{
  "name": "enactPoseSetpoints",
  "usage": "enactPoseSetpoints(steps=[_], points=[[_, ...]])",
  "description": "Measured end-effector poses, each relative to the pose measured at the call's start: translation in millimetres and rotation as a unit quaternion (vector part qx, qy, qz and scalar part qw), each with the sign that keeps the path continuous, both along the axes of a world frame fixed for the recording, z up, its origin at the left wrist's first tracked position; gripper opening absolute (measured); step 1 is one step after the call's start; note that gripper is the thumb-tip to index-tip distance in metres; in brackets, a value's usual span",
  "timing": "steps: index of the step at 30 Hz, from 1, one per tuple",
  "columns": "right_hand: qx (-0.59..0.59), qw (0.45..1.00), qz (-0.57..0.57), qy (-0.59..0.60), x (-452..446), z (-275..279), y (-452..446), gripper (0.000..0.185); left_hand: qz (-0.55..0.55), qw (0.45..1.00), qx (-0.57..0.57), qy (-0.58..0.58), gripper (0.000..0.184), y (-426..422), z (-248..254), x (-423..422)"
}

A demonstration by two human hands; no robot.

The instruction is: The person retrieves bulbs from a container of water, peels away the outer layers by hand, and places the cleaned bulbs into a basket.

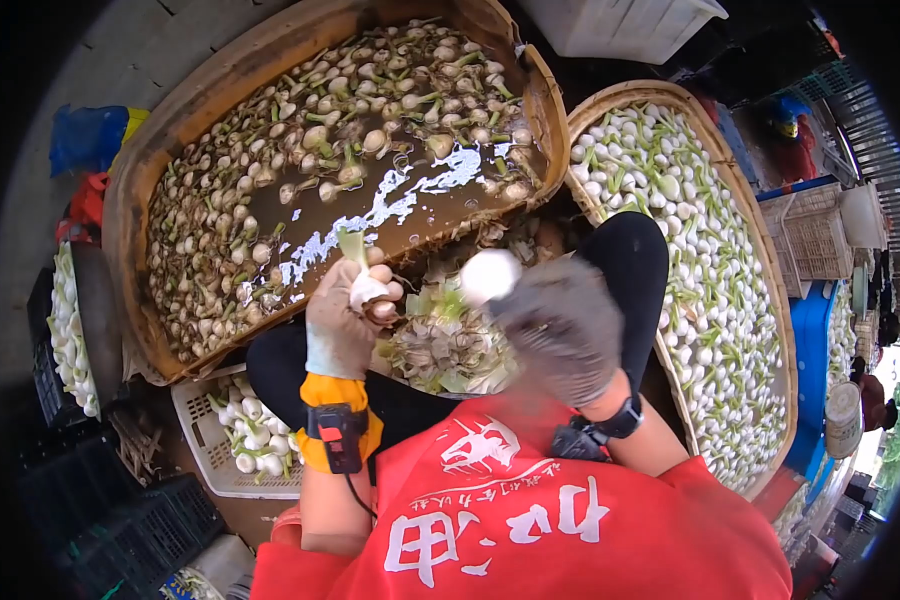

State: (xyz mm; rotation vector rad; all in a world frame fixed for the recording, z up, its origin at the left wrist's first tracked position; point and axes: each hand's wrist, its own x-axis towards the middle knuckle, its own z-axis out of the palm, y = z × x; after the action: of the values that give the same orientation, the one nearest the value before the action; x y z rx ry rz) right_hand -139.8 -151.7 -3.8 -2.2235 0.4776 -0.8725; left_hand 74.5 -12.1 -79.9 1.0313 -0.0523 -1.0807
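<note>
In a pale glove with an orange cuff, my left hand [340,318] is closed around several garlic bulbs [372,290], one with a short green stem pointing up. My right hand [562,322], in a grey glove, is smeared by motion. At its fingertips is a smooth white garlic bulb [488,277], which it seems to grip; the fingers themselves are unclear. Below and between both hands lies a heap of skins and green peelings [452,340].
A brown tub [130,225] of dirty bulbs in water stands ahead. To the right is a long tub [760,240] of clean white bulbs. A white crate [205,450] with bulbs sits at lower left. My knees flank the peelings.
</note>
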Motion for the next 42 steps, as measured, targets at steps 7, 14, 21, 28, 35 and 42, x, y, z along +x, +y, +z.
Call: enactPoseSetpoints(steps=[7, 14, 21, 28, 35, 42], points=[[-0.028, 0.977, -0.210, 0.001, -13, -16, -58, 0.042, -0.356, 0.850, 0.138, -0.362, 0.029, -9, -21, 7], [0.258, 0.956, -0.075, 0.118, 17, -59, -33, 0.037, -0.340, 0.795, 0.166, -0.475, 0.041, -146, -48, 36], [0.252, 0.955, -0.037, 0.154, 18, -69, -53, 0.029, -0.554, 0.554, 0.313, -0.537, 0.052, -296, -170, 27], [0.194, 0.968, -0.098, 0.127, 6, -78, -73, 0.020, -0.398, 0.910, 0.106, 0.047, 0.040, -247, -144, 19], [0.141, 0.983, -0.103, 0.065, 35, -65, -72, 0.018, -0.168, 0.971, -0.058, 0.163, 0.060, -127, 3, -15], [-0.014, 0.992, -0.039, 0.115, 43, -34, -44, 0.018, -0.088, 0.965, -0.161, 0.187, 0.058, -64, 17, -46]])
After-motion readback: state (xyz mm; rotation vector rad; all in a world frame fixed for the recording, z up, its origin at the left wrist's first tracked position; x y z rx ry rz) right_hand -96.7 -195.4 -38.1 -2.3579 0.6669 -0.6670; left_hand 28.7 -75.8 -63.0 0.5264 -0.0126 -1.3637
